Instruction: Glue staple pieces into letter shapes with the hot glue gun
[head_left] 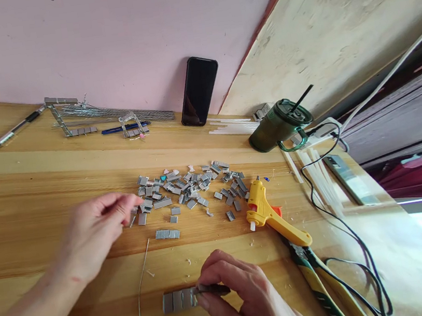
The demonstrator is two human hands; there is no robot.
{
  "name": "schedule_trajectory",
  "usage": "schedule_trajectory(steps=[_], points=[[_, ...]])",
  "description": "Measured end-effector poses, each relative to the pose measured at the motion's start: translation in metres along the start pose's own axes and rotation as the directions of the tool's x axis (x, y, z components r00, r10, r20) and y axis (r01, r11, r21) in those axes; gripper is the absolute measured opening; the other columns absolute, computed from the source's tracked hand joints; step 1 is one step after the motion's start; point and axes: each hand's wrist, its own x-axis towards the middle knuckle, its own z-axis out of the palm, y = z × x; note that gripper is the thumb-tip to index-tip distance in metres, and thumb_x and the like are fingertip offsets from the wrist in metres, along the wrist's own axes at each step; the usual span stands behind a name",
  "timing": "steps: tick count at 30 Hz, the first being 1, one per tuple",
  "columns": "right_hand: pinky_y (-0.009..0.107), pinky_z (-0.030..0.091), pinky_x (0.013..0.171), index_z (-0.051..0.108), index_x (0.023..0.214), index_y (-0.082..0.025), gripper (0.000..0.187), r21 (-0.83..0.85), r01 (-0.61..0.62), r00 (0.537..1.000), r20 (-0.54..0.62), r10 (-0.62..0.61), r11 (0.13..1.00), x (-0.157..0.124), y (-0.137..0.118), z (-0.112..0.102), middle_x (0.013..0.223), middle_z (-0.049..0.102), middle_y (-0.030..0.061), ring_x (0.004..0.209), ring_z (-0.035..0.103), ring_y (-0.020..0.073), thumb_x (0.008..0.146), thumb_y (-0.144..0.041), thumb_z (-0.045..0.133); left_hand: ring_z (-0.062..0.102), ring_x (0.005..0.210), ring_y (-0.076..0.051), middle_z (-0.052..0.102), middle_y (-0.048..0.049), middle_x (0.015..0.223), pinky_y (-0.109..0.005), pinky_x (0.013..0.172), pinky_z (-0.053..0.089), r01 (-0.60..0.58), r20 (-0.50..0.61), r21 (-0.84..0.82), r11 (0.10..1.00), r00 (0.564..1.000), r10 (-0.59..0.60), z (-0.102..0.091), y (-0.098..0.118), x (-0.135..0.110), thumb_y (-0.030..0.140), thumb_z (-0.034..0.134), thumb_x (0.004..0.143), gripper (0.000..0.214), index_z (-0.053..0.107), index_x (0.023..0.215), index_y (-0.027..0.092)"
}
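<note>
Thumb and fingers pinched, my left hand is over the left edge of a pile of small grey metal clips. A thin grey piece shows below its fingertips; whether they hold it is unclear. My right hand grips the right end of a short row of metal clips lined up edge to edge, low over the wooden table. A dark piece pokes out beneath its fingers. Between the hands lies a thin wire. Another short row of clips rests below the pile.
A yellow glue gun lies right of the pile, above green-handled pliers. Black cables run along the right. Behind stand a phone and a green cup. Metal rods, clip frames and a pen lie along the wall.
</note>
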Motion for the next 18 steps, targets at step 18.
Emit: schedule_trajectory(steps=[18], points=[[0.021, 0.048, 0.059, 0.061, 0.073, -0.019, 0.007, 0.072, -0.128, 0.992, 0.020, 0.127, 0.989, -0.002, 0.006, 0.005, 0.069, 0.060, -0.0004, 0.059, 0.053, 0.0106, 0.078, -0.015, 0.061, 0.051, 0.064, -0.013, 0.057, 0.0065, 0.064, -0.025, 0.060, 0.039, -0.096, 0.469, 0.246, 0.964, 0.883, -0.031, 0.020, 0.005, -0.045, 0.033, 0.067, 0.073, 0.014, 0.059, 0.073, 0.022]])
